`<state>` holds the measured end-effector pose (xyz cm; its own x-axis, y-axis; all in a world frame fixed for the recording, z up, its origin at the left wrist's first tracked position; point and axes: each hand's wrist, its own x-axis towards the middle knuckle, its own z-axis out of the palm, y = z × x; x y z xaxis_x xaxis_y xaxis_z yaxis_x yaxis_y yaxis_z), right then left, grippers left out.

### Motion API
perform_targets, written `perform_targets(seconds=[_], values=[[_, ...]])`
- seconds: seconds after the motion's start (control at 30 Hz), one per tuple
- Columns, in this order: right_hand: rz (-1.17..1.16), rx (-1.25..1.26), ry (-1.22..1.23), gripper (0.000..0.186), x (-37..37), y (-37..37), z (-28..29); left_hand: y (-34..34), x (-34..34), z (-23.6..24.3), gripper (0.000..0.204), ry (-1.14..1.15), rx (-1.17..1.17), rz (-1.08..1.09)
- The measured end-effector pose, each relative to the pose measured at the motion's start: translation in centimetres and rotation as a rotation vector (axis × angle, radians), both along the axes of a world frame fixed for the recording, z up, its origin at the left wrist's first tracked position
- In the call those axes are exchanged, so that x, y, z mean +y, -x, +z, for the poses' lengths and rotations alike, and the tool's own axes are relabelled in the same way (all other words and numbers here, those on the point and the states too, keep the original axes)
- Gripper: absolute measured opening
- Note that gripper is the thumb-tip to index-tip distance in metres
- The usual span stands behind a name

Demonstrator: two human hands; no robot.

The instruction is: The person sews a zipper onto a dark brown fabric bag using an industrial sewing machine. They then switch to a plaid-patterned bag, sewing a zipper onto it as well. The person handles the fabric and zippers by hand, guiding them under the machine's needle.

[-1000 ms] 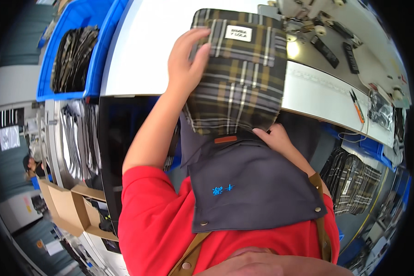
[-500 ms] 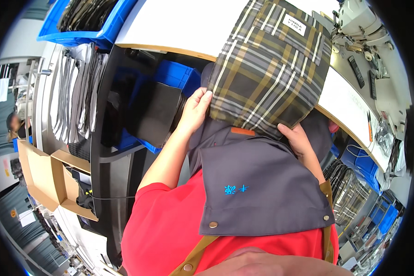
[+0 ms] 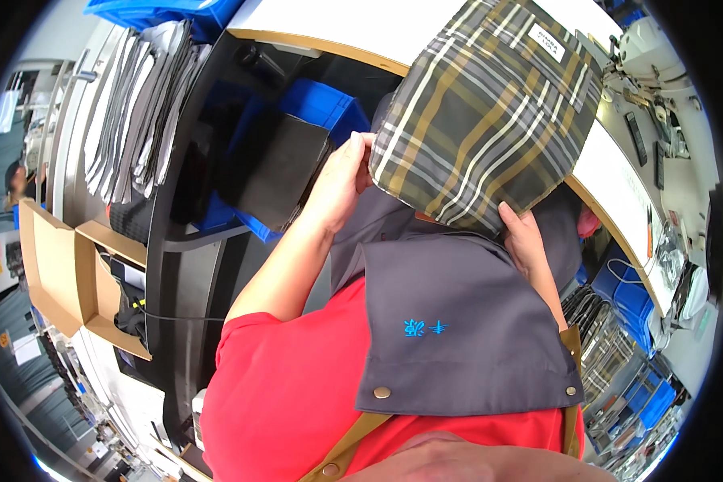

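Between my hands is a plaid fabric panel [image 3: 474, 120] in dark olive, black and white, with stitched-on pieces and a white label near its far end. It looks like a bag part; its far end lies over the white table [image 3: 321, 28]. At its left edge my left hand [image 3: 347, 173] grips the cloth, thumb up, the other fingers partly hidden behind it. My right hand [image 3: 524, 237] pinches the near right corner, its fingers underneath. The near edge hangs above my dark apron [image 3: 466, 321].
Left of me, a blue bin [image 3: 317, 108] with black pieces [image 3: 277, 173] sits under the table. Stacked fabric sheets [image 3: 140, 112] hang beside it, with an open cardboard box [image 3: 56, 265] below. A sewing machine [image 3: 651, 52] stands far right, and a blue crate [image 3: 625, 301] lies lower right.
The plaid panel has shifted slightly right and its near edge is lifted and tilted more. My left hand has turned at the edge; my right still holds the corner. The whole view has swung a little.
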<state>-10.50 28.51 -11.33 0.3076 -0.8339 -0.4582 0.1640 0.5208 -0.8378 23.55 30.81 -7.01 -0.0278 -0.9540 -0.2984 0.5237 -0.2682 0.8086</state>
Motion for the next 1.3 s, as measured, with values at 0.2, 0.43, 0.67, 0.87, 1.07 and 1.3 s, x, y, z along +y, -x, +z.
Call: perform_targets(seconds=[0.2, 0.43, 0.67, 0.87, 1.07, 1.3], values=[[-0.008, -0.014, -0.029, 0.057, 0.3, -0.3, 0.7, 3.1, 2.8, -1.0, 0.106, 0.385, -0.208, -0.092], [0.281, 0.585, 0.295, 0.044, -0.5, 0.0, 2.0, 6.0, 0.7, 0.7, 0.075, 0.427, -0.590, 0.071], [0.386, 0.897, 0.850, 0.044, 0.0, 0.1, 10.0, 8.0, -2.7, 2.5, 0.081, 0.750, -0.842, 0.108], [0.094, 0.785, 1.121, 0.034, -2.1, -4.5, 15.0, 9.7, -3.7, 4.3, 0.087, 0.846, -1.089, -0.008], [0.002, 0.628, 1.073, 0.020, -2.3, -4.2, 13.6, 11.0, -4.2, 4.9, 0.086, 0.832, -1.159, -0.028], [-0.267, 0.607, 0.879, 0.011, -1.9, 1.4, 12.4, 11.2, -4.4, 5.1, 0.085, 0.738, -1.127, -0.085]])
